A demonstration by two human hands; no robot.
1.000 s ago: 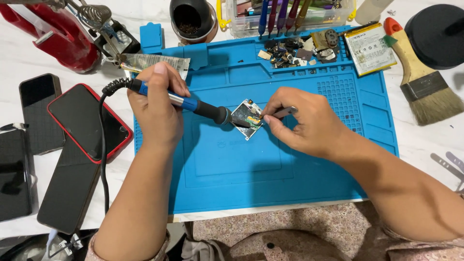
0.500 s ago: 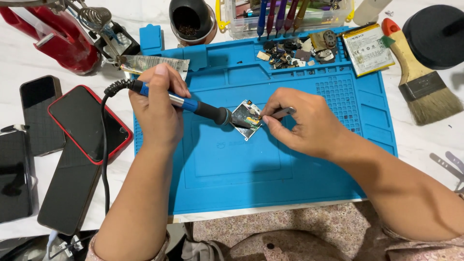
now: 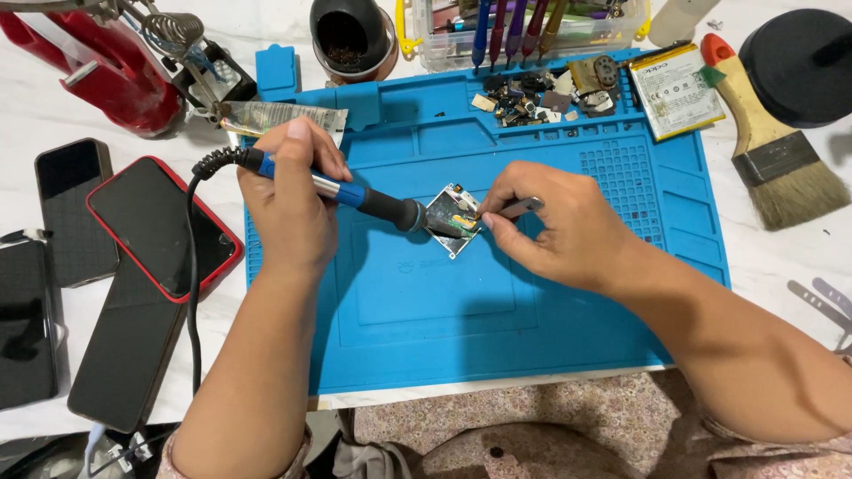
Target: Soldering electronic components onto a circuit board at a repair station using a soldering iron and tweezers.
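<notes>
Left hand [image 3: 288, 200]: grip closed around blue-and-black corded soldering iron [image 3: 342, 191], tip down on small square silvery circuit part [image 3: 453, 220] just right of it. Right hand [image 3: 555, 226]: grip pinched shut on thin metal tweezers [image 3: 515, 208], points touching same part from the other side. Part lay flat on blue silicone repair mat [image 3: 532, 328], between both grips. Left of left grip, on white worktop [image 3: 35, 124]: red-cased phone [image 3: 164, 226].

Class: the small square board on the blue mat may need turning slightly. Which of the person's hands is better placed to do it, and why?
Probably the right hand: its tweezers already touch the small board. The left hand is wrapped around the soldering iron.
</notes>
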